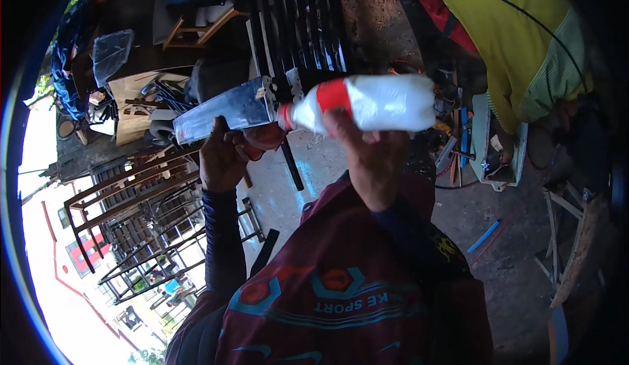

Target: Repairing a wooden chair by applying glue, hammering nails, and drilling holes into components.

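Observation:
My left hand (223, 162) grips a shiny, tapered metal piece (213, 109) with a jagged-looking bracket at its right end. A reddish rounded object (265, 139), too unclear to name, sits just below it by my fingers. In my right hand (373, 168) is a plastic bottle (393, 103) with white contents, a red label and a red cap. The bottle lies sideways, its cap pointing left beside the bracketed end of the metal piece; whether they touch I cannot tell.
Black slatted metalwork (288, 11) stands beyond my hands. Metal frames (105, 198) are stacked at left, below scattered scrap (131, 96). A person in yellow (517, 44) works at upper right, reaching into a pale green container (481, 135). Timber offcuts (570, 253) lean at lower right.

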`<state>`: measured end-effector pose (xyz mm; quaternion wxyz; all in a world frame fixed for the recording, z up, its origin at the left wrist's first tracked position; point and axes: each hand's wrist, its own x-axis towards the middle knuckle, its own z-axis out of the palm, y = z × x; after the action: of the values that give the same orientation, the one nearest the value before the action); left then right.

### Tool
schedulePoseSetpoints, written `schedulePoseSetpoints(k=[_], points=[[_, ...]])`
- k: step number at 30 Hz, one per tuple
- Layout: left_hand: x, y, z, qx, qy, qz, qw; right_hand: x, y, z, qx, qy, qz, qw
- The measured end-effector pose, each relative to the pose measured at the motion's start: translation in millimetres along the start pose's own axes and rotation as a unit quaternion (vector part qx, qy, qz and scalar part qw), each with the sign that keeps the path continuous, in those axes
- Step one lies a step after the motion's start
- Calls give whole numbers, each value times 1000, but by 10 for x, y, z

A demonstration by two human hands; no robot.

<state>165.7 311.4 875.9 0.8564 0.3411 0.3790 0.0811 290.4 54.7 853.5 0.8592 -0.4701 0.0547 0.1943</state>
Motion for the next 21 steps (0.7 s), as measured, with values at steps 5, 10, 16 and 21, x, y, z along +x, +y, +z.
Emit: schedulePoseSetpoints(k=[5, 10, 16, 21], points=[[13, -38, 44, -18, 34, 5, 999, 193, 72, 250, 58, -9, -131, 990], [12, -38, -59, -28, -27, -11, 999, -380, -58, 100, -75, 75, -106, 989], [79, -42, -156, -56, -68, -19, 996, 162, -400, 289, -343, -78, -329, 876], [169, -51, -322, -30, -73, -21, 997, 338, -390, 744, -475, -126, -351, 797]])
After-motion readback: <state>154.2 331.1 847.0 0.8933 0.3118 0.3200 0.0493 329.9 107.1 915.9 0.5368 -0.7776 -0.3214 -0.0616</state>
